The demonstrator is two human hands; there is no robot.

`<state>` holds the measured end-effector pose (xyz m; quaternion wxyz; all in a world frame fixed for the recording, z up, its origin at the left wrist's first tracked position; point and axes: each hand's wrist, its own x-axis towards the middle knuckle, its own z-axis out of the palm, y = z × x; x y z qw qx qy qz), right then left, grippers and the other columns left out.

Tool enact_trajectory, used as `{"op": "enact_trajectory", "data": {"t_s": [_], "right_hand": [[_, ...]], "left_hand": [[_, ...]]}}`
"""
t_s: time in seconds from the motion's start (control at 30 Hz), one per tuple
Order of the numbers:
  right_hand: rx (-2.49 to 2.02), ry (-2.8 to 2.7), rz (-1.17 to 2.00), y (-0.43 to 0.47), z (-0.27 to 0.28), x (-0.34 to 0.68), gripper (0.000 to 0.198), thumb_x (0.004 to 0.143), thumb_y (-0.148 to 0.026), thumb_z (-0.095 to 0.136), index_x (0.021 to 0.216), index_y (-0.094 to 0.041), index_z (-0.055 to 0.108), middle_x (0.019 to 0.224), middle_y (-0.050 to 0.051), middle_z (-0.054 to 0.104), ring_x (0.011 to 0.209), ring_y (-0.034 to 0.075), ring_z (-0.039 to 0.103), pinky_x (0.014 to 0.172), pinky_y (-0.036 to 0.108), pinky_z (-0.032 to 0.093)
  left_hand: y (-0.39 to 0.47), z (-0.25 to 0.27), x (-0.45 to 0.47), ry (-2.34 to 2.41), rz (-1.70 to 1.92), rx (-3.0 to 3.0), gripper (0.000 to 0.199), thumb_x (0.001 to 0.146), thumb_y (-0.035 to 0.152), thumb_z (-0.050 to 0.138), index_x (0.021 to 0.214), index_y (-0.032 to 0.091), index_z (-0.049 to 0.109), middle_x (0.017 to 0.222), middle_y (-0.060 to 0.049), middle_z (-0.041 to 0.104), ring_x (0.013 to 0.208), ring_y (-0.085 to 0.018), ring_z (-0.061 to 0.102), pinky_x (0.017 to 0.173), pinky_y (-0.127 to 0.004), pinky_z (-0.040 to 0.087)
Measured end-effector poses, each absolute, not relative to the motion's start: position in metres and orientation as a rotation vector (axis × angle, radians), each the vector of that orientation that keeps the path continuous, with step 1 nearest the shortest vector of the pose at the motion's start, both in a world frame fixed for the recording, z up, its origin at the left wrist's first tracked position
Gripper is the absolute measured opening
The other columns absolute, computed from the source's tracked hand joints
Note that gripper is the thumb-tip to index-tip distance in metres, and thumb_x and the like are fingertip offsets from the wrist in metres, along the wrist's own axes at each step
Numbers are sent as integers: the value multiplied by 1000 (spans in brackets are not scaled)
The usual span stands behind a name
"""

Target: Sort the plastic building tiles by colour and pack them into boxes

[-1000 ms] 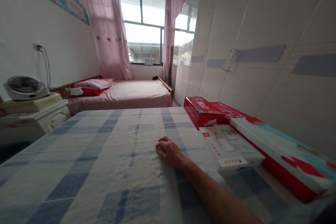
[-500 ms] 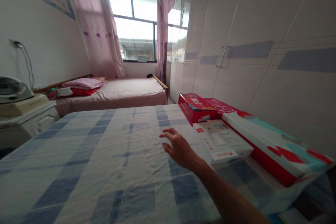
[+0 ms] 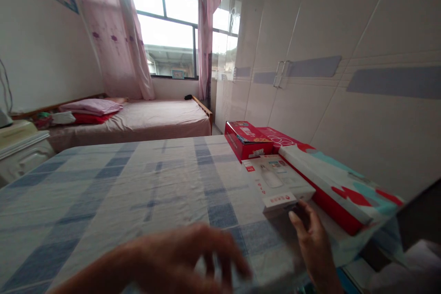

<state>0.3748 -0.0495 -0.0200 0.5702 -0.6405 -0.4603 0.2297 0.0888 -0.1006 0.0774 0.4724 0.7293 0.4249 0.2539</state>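
Note:
My right hand [image 3: 312,227] is at the near right corner of a flat white box [image 3: 280,177] with red print. Its thumb and fingers are apart, curved around a dark patch that I cannot make out. My left hand [image 3: 193,257], blurred, hangs over the near part of the checked cloth [image 3: 138,197], palm down, with fingers apart and nothing in them. Behind the white box sits a red box [image 3: 246,140]. A long white, red and teal box [image 3: 330,179] lies along its right side.
The cloth covers a wide flat surface. White wardrobe doors [image 3: 310,32] rise on the right. Beyond the far edge stands a bed [image 3: 151,117] with folded bedding [image 3: 91,105], below a window with pink curtains. A white cabinet [image 3: 24,151] is at the left.
My right hand has moved right and nearer, from above the cloth to the white box's corner. My left hand has come into view at the bottom. The view has turned slightly right.

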Motion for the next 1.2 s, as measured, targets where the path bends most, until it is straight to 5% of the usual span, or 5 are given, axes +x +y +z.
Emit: {"op": "enact_trajectory", "data": {"t_s": [0.23, 0.4, 0.77, 1.03, 1.2], "right_hand": [[-1529, -1094, 596, -49, -13, 370, 69, 71, -51, 59, 129, -16, 46, 128, 11, 55, 121, 28, 47, 102, 41, 36], [-1542, -1144, 608, -50, -9, 370, 69, 72, -52, 57, 129, -16, 46, 130, 11, 54, 122, 28, 47, 102, 40, 36], [-1516, -1191, 750, -63, 0, 338, 61, 73, -58, 55, 117, -17, 50, 117, 12, 62, 110, 27, 56, 93, 37, 43], [-1397, -1399, 957, -72, 16, 263, 38, 78, -55, 51, 90, -20, 54, 71, 2, 65, 67, 19, 61, 63, 28, 47], [-1298, -1241, 909, -53, 14, 273, 37, 77, -55, 50, 78, -18, 55, 61, -1, 61, 56, 16, 57, 54, 26, 46]], "left_hand": [[63, 57, 158, 1356, 1078, 1696, 43, 77, 38, 56, 113, 15, 59, 120, -14, 59, 116, -28, 48, 97, -35, 35], [98, 32, 187, 1331, 1105, 1602, 32, 79, 39, 51, 97, 15, 63, 92, -7, 68, 90, -22, 60, 77, -30, 45], [66, 22, 135, 1403, 1042, 1566, 34, 69, 31, 59, 99, 13, 60, 81, -4, 64, 73, -17, 58, 62, -26, 42], [-9, 42, 29, 1437, 1006, 1491, 48, 73, 49, 55, 103, 12, 61, 92, -8, 68, 87, -23, 62, 73, -30, 45], [-36, 41, 0, 1521, 1089, 1386, 55, 79, 54, 49, 115, 13, 58, 110, -10, 65, 103, -26, 59, 86, -34, 43]]}}
